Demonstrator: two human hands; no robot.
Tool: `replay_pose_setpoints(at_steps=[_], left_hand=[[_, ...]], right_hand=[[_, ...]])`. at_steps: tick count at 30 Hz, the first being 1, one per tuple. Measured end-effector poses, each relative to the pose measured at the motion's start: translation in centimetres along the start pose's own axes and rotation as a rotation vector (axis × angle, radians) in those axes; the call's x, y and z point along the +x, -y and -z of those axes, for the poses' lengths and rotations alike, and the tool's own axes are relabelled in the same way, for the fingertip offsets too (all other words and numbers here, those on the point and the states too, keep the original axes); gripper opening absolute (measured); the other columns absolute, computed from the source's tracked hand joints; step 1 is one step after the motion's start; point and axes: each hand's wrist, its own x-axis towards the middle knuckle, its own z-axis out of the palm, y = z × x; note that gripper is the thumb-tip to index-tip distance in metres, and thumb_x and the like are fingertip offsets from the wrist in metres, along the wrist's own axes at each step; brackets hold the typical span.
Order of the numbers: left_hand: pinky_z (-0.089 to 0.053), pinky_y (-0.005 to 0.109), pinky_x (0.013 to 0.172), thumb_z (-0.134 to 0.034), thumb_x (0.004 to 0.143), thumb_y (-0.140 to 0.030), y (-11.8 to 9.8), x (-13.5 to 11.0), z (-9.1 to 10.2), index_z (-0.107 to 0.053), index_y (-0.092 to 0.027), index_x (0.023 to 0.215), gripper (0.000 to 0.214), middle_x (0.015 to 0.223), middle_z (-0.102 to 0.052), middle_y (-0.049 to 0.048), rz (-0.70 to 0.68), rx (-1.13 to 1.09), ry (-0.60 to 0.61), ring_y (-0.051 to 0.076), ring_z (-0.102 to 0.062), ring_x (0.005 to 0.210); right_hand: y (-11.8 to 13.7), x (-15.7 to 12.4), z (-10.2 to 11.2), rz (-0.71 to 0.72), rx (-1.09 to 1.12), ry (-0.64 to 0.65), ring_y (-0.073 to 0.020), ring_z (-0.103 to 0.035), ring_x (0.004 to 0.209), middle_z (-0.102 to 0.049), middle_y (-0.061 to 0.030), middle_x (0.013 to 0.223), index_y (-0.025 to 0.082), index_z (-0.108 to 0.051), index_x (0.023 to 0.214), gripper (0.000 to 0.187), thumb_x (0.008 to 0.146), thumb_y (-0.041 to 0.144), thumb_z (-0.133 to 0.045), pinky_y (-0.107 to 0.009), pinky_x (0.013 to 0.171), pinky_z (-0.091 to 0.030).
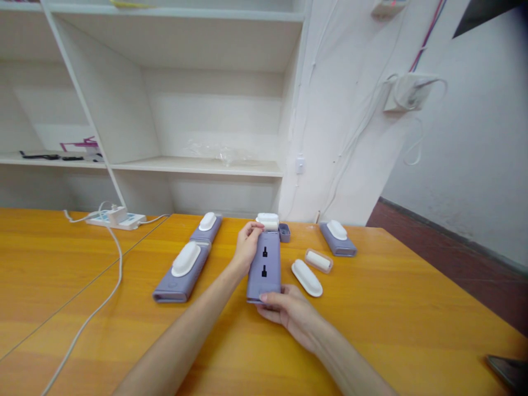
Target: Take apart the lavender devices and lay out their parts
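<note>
A lavender device body with two black slots lies on the orange table in front of me. My right hand grips its near end, thumb on top. My left hand pinches its far end, fingers curled beside a white part and a small lavender cap. A white oval cover and a clear capsule with a white roll lie just right of the body.
Two more lavender units with white tops lie to the left, another to the right. A white power strip with a trailing cable sits at far left. White shelves stand behind. A dark object lies at the table's right edge.
</note>
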Motion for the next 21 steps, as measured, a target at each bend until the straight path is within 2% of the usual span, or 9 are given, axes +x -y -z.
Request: replay_pose_setpoints(at_steps=[3, 7, 9, 12, 16, 18, 21], left_hand=[[-0.041, 0.024, 0.070, -0.047, 0.067, -0.021, -0.11, 0.32, 0.08, -0.062, -0.019, 0.076, 0.017, 0.077, -0.063, 0.0009, -0.040, 0.004, -0.029, 0.015, -0.056, 0.076], [-0.040, 0.026, 0.070, -0.043, 0.065, -0.021, -0.15, 0.61, 0.61, -0.059, -0.019, 0.065, 0.016, 0.071, -0.060, 0.0008, -0.030, 0.007, -0.192, 0.016, -0.054, 0.073], [-0.040, 0.026, 0.070, -0.042, 0.065, -0.021, -0.15, 0.56, 0.81, -0.058, -0.019, 0.064, 0.016, 0.071, -0.059, 0.0008, -0.026, 0.015, -0.233, 0.016, -0.053, 0.073], [-0.040, 0.025, 0.068, -0.043, 0.064, -0.021, -0.19, 0.34, 0.75, -0.058, -0.019, 0.065, 0.015, 0.071, -0.059, 0.0006, -0.021, 0.019, -0.223, 0.016, -0.052, 0.072], [-0.039, 0.024, 0.066, -0.044, 0.066, -0.019, -0.20, 0.23, 0.25, -0.059, -0.019, 0.066, 0.016, 0.068, -0.059, 0.0002, -0.052, 0.043, -0.132, 0.015, -0.052, 0.069], [-0.039, 0.024, 0.066, -0.044, 0.068, -0.020, -0.18, 0.25, 0.11, -0.060, -0.019, 0.066, 0.016, 0.067, -0.059, 0.0000, -0.079, 0.072, -0.102, 0.015, -0.052, 0.069], [-0.039, 0.024, 0.066, -0.048, 0.070, -0.023, -0.10, 0.13, 0.15, -0.061, -0.019, 0.067, 0.015, 0.070, -0.060, 0.0005, -0.103, 0.125, -0.115, 0.015, -0.053, 0.070]], right_hand=[[-0.44, 0.06, -0.09, 0.065, 0.026, -0.067, -0.0197, -0.063, 0.090, -0.067, -0.0109, 0.099, 0.011, -0.064, 0.093, 0.031, 0.065, 0.022, -0.071, -0.036, 0.088, -0.048], [-0.85, 0.32, 0.02, 0.136, -0.028, -0.134, -0.0189, -0.063, 0.084, -0.068, -0.0102, 0.095, 0.011, -0.064, 0.096, 0.034, 0.068, 0.030, -0.070, -0.035, 0.083, -0.050], [-0.76, 0.40, 0.15, 0.150, -0.064, -0.144, -0.0188, -0.063, 0.083, -0.067, -0.0104, 0.093, 0.011, -0.064, 0.096, 0.036, 0.068, 0.033, -0.070, -0.035, 0.080, -0.050], [-0.37, 0.31, 0.37, 0.104, -0.078, -0.110, -0.0196, -0.064, 0.082, -0.068, -0.0107, 0.092, 0.011, -0.063, 0.093, 0.033, 0.067, 0.030, -0.071, -0.036, 0.079, -0.050], [-0.08, 0.03, 0.43, 0.047, -0.076, -0.069, -0.0200, -0.065, 0.082, -0.068, -0.0112, 0.094, 0.010, -0.061, 0.093, 0.032, 0.065, 0.024, -0.069, -0.038, 0.081, -0.050], [-0.16, -0.04, 0.25, 0.070, -0.086, -0.108, -0.0192, -0.065, 0.080, -0.068, -0.0112, 0.094, 0.010, -0.061, 0.094, 0.032, 0.065, 0.025, -0.068, -0.037, 0.079, -0.050], [-0.33, 0.03, -0.21, 0.091, -0.114, -0.209, -0.0154, -0.062, 0.065, -0.068, -0.0078, 0.081, 0.011, -0.061, 0.088, 0.029, 0.066, 0.029, -0.067, -0.032, 0.068, -0.052]])
